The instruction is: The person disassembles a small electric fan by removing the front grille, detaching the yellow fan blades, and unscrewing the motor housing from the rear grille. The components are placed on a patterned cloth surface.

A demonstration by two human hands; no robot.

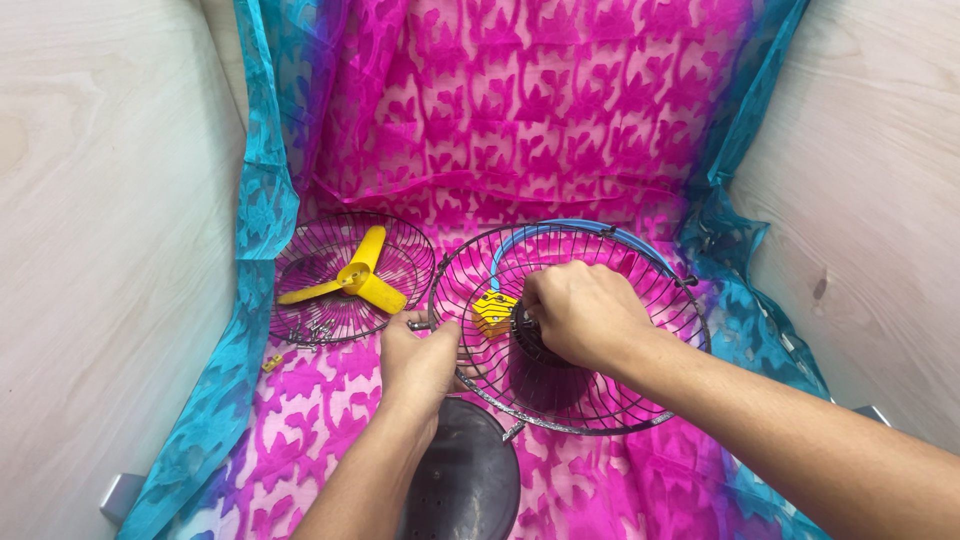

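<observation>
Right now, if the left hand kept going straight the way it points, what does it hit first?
The left hand points up and away from the person, and its fingers already touch the rim of the wire fan guard. Straight on, it would likely meet that guard's wires, then the yellow part; depth is unclear.

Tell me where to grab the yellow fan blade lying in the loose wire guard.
Take the yellow fan blade by its raised hub, coming straight down from above. It lies flat inside the dished wire guard, whose rim blocks a sideways reach, and the three thin blades sit low against the wires. Probably the easiest hold.
</observation>
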